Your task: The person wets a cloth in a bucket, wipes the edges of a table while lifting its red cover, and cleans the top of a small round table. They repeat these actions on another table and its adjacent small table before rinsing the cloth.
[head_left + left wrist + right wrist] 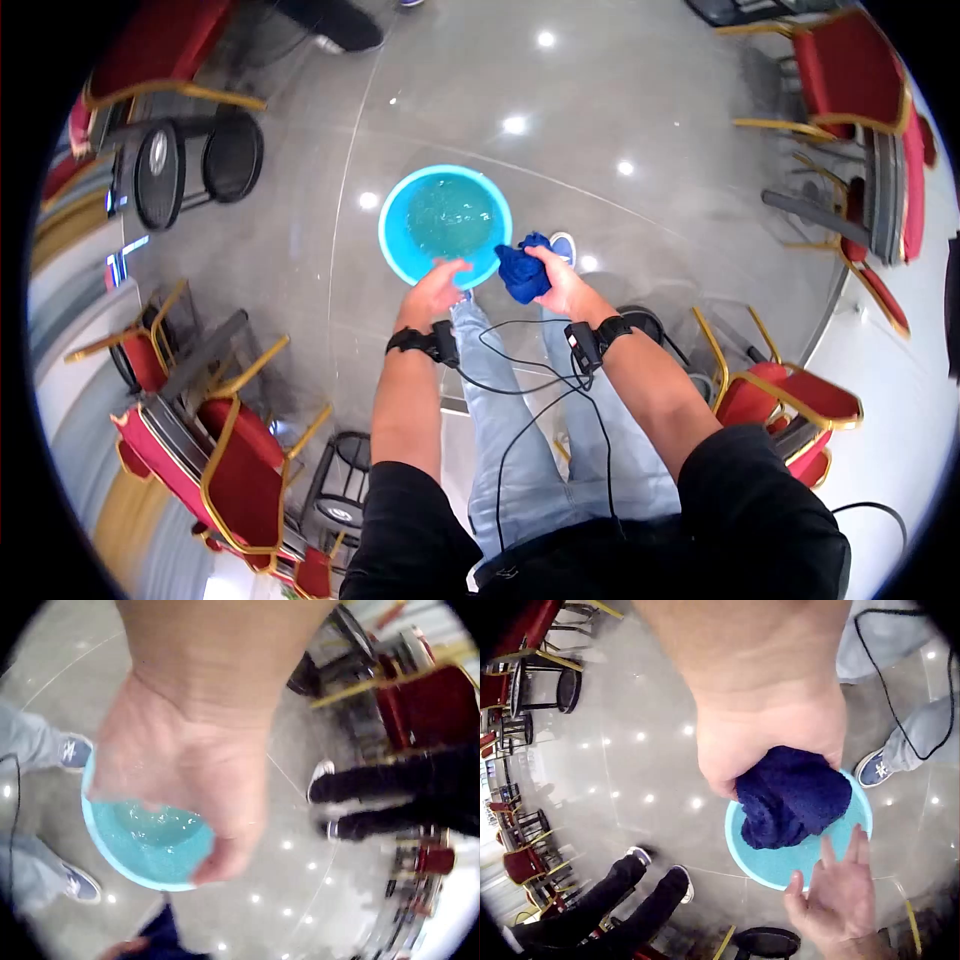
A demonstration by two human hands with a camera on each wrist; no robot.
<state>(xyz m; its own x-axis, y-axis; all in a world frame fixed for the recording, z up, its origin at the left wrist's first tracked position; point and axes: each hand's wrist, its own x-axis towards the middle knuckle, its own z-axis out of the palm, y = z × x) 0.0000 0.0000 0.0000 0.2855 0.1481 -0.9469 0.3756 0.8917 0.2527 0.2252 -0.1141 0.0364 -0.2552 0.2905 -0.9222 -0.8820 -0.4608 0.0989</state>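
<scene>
A light blue basin [394, 240] of water stands on the floor in front of the person's feet. The right hand [565, 285] grips a bunched dark blue cloth [522, 272] beside the basin's right rim; in the right wrist view the cloth [791, 799] fills the right hand [772, 735]. The left hand [436, 290] is at the basin's near rim, empty, with fingers relaxed and spread, palm up in the right wrist view. Whether it touches the rim, I cannot tell. The left wrist view shows the left hand [187, 765] over part of the basin [135, 877].
Red chairs with gold frames [240, 480] stand along both sides, with black round stools [232, 155] at the left. Another person's legs in dark trousers [405, 784] stand beyond the basin. Black cables [520, 392] hang between the two wrists, over the jeans.
</scene>
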